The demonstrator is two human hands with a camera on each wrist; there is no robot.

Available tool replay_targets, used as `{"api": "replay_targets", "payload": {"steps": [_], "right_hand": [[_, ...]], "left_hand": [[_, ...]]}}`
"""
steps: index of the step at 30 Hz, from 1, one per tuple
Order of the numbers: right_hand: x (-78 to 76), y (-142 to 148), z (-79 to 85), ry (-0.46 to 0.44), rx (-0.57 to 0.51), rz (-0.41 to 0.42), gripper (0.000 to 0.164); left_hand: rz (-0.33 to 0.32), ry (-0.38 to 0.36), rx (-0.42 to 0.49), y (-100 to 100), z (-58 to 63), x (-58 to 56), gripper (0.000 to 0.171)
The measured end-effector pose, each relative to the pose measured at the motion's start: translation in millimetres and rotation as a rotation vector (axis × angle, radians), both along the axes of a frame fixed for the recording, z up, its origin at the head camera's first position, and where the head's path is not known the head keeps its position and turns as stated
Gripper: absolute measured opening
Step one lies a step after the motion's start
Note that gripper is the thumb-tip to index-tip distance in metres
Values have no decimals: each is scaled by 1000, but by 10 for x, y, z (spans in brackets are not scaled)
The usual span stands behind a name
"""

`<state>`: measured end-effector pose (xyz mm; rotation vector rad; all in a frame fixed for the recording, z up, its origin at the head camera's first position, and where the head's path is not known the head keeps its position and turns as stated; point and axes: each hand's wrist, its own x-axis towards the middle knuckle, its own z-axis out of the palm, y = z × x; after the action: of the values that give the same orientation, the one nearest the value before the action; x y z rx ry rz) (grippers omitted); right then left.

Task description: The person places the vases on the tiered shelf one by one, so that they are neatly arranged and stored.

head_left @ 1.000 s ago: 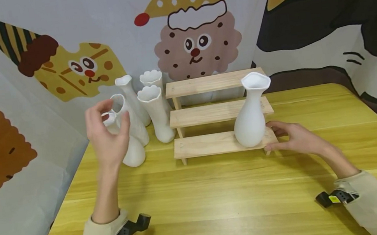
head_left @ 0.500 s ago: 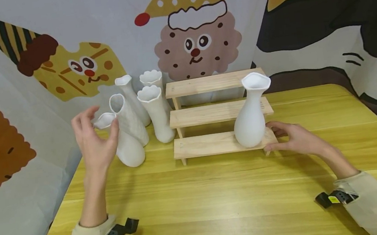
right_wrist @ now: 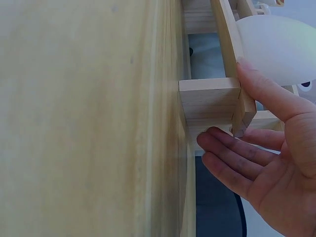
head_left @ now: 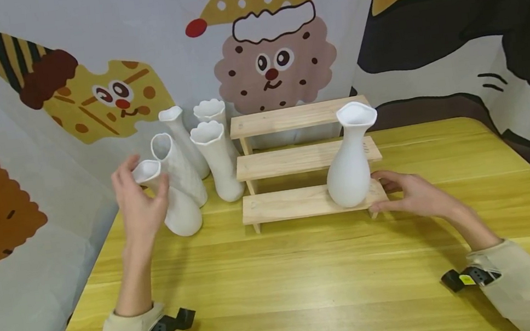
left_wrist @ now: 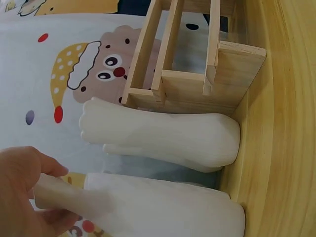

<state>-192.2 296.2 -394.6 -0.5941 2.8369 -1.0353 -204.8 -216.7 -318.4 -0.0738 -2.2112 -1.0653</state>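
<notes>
My left hand point(head_left: 140, 205) is at the neck of the front-left white vase point(head_left: 184, 215), with the thumb on one side and fingers on the other. The left wrist view shows the same grip around the slim neck point(left_wrist: 57, 192). This vase stands on the table and has a rounded bottom. My right hand point(head_left: 412, 195) holds the right end of the lowest shelf of a three-step wooden stand point(head_left: 285, 205). In the right wrist view its thumb point(right_wrist: 256, 81) lies on the shelf edge. A white vase point(head_left: 350, 177) with a flared rim stands on that shelf, near its right end.
Close behind the gripped vase is a textured white vase point(head_left: 180, 170). Several more tall white vases, one with a scalloped rim point(head_left: 217, 163), stand between it and the stand. A cartoon-printed cloth point(head_left: 127, 16) hangs behind the wooden table point(head_left: 286, 295).
The left hand first moved left and down from above the front-left vase to its neck, then closed in around it. The right hand has stayed at the stand's end.
</notes>
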Motion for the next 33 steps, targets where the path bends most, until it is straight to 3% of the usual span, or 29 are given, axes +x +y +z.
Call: {"api": "replay_targets", "payload": {"steps": [5, 10, 19, 27, 33], "right_hand": [[-5, -7, 0, -1, 1, 2, 71], [0, -15, 13, -6, -4, 0, 71], [20, -21, 31, -17, -4, -6, 72], [14, -7, 6, 5, -4, 4, 71], [2, -8, 0, -8, -6, -3, 72]], "left_hand": [[0, -6, 12, -31, -12, -20, 54], [-6, -63, 62, -44, -5, -21, 54], [29, -112, 133, -21, 38, -6, 53], [29, -137, 135, 30, 112, 87, 55], [19, -94, 164, 102, 195, 182, 59]]}}
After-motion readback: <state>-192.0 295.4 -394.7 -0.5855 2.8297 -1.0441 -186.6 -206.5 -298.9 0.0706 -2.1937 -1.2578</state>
